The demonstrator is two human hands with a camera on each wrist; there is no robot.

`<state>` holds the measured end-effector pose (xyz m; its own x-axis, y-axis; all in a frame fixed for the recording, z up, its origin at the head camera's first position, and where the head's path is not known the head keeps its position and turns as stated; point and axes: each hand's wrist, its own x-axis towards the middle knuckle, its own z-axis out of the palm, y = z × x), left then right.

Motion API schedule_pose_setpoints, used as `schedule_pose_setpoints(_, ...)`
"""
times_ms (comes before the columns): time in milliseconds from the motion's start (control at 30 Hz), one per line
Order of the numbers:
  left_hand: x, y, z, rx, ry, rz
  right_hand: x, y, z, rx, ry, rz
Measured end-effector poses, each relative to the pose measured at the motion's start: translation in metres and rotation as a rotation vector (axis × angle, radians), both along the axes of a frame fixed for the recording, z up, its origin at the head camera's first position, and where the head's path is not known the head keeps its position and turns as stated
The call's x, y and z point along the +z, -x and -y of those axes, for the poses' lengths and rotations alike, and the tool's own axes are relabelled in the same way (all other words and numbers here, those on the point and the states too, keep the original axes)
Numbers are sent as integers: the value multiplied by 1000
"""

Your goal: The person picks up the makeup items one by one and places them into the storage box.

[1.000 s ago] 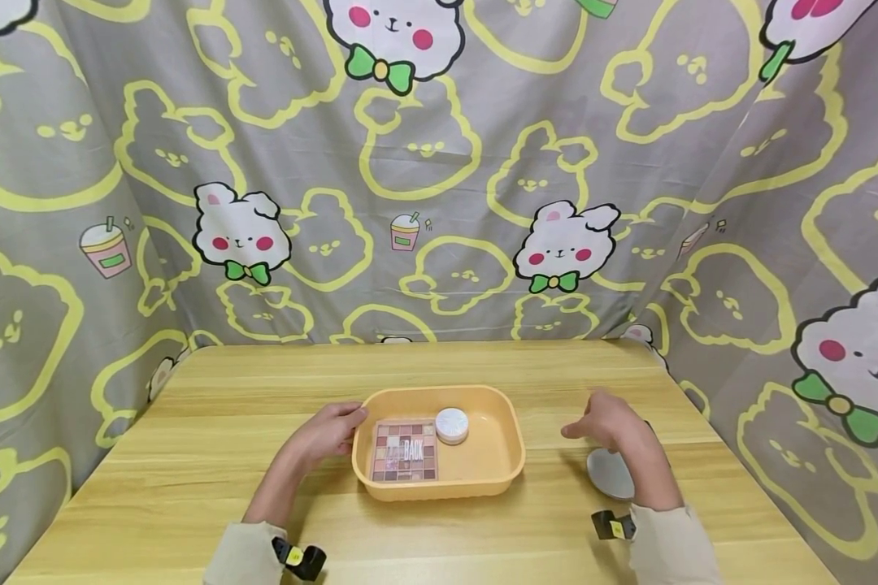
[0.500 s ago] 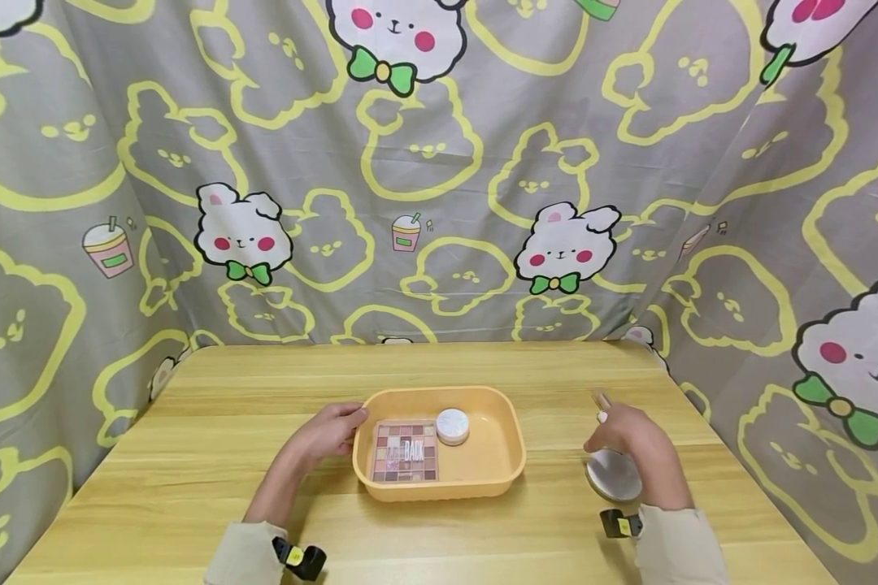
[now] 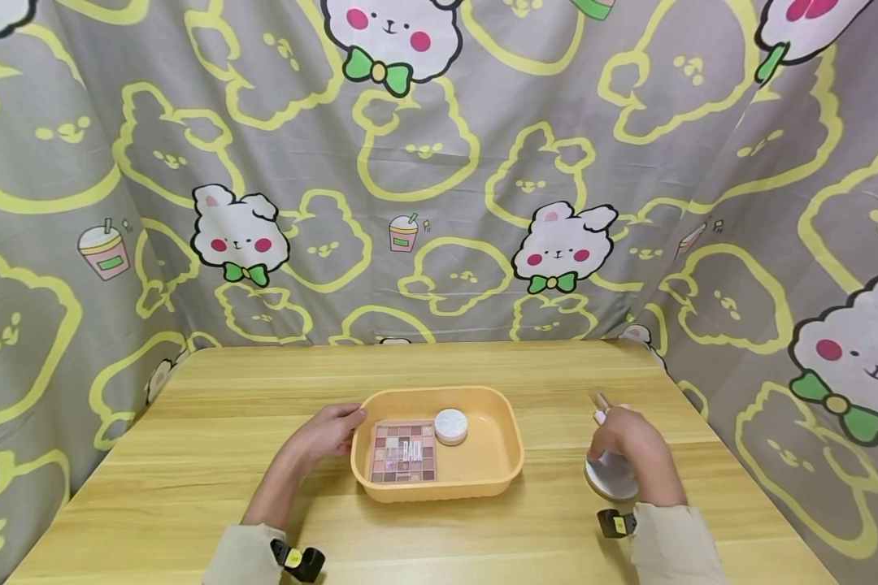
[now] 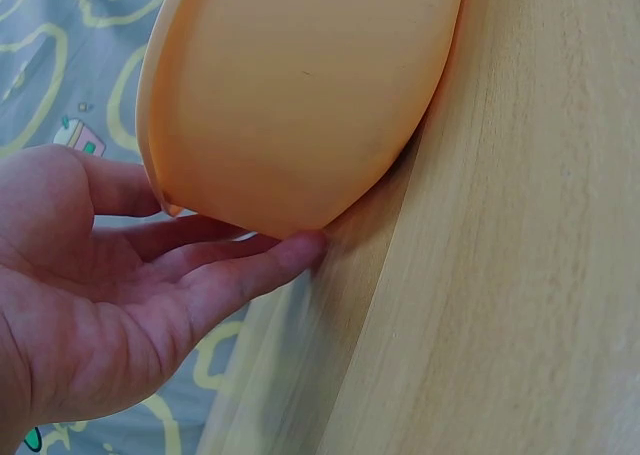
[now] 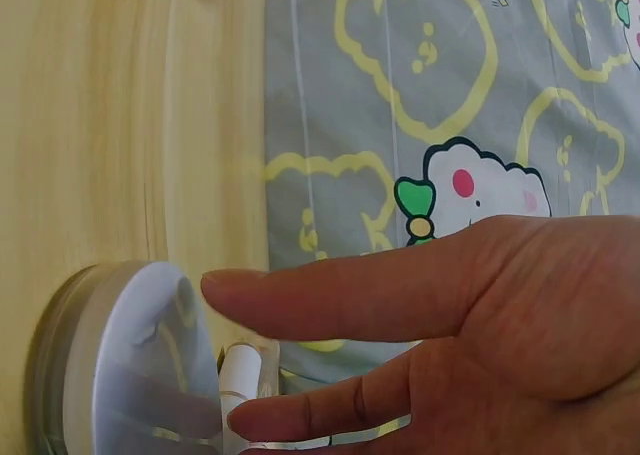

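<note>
Right hand has moved over the past second: its fingertips were left of and beyond the round case; they now come down at that case's far edge. Left hand and tray show no clear shift.

Right hand's grip: nothing clasped. From the right wrist, thumb and fingers stretch out fairly straight, spread apart, tips just beside the case; contact cannot be told. Case lies on the desk, well to the right of the tray, with a shiny, mirror-like face. A slim white tube lies just past it, partly hidden by the hand in the head view.

Left hand's grip: holding the tray's left end, thumb at the rim, fingers against the outer wall. Tray is orange, with rounded corners, near the middle of the desk. Inside, on the left, a flat palette of brown and pink squares, "BACK" legible on its cover; touching or close by its far right corner, a small round jar with a white lid.

Pale sleeves, a black wrist camera at each wrist. Behind the desk, a grey curtain printed with rabbit heads and yellow outlines.
</note>
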<state>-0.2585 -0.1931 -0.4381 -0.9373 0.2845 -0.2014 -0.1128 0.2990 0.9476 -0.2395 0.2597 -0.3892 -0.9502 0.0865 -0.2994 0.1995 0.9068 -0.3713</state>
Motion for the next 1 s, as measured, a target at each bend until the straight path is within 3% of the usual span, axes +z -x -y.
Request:
schedule_pose_setpoints(333,-1,0,-1,3,3,0,-1,6,5,-37,-31,74)
schedule_pose_setpoints(1000,-1,-1,-2,37,-16,19,-6,10,7,-23,-72,47)
